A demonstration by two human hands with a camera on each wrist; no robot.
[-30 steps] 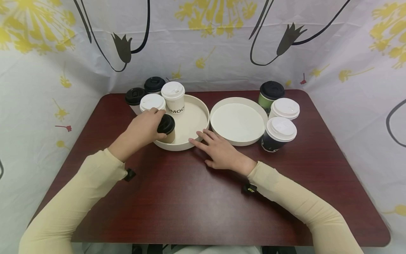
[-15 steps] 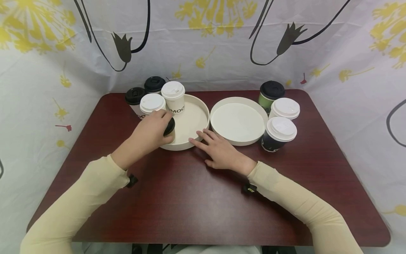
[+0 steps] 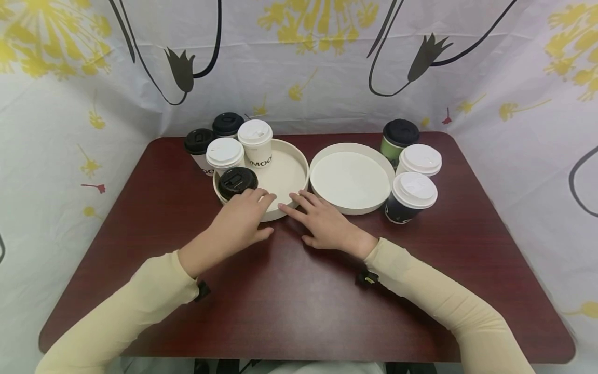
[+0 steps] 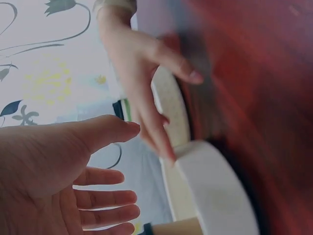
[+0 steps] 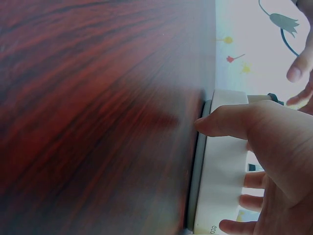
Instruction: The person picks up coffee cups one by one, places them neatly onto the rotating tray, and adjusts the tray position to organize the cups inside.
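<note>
My left hand (image 3: 238,221), empty with loosely extended fingers, is over the front rim of the left round cream tray (image 3: 289,174). Right behind it, inside the tray, stands a paper coffee cup with a black lid (image 3: 238,181). A white-lidded cup (image 3: 225,151) and another lettered white-lidded cup (image 3: 255,140) are also standing in this tray. My right hand (image 3: 327,223) has spread fingers, their tips at the tray's front right rim. In the right wrist view its thumb (image 5: 220,122) lies along the tray's outer wall.
A second round tray (image 3: 352,179) sits to the right. Beside it are a green cup with black lid (image 3: 397,140), a white-lidded cup (image 3: 419,159) and a dark cup with white lid (image 3: 411,197). Two black-lidded cups (image 3: 199,141) stand behind the left tray. Patterned cloth (image 3: 327,67) surrounds the table.
My left hand has let go of the black-lidded cup in the left tray and moved toward me and to the right. The cup stays upright there. My right hand has not moved.
</note>
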